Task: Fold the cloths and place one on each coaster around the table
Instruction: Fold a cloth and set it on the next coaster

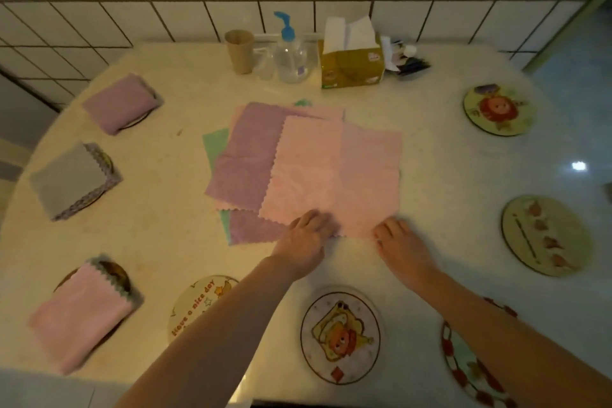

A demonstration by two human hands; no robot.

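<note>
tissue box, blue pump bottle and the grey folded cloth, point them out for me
tissue box (351,67), head view, on its yellow front face
blue pump bottle (290,58), head view, on its clear body
grey folded cloth (68,177), head view, on its top face

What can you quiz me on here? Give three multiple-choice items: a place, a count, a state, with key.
1. The tissue box stands: A) beside the pump bottle B) on the floor C) under the cloths.
2. Coasters bearing a folded cloth: A) one B) three C) six.
3. The top pink cloth is: A) rolled B) hanging C) spread flat.
Key: A, they stand side by side; B, the purple cloth, grey cloth and folded pink cloth each cover one; C, it lies open on the pile.
</note>
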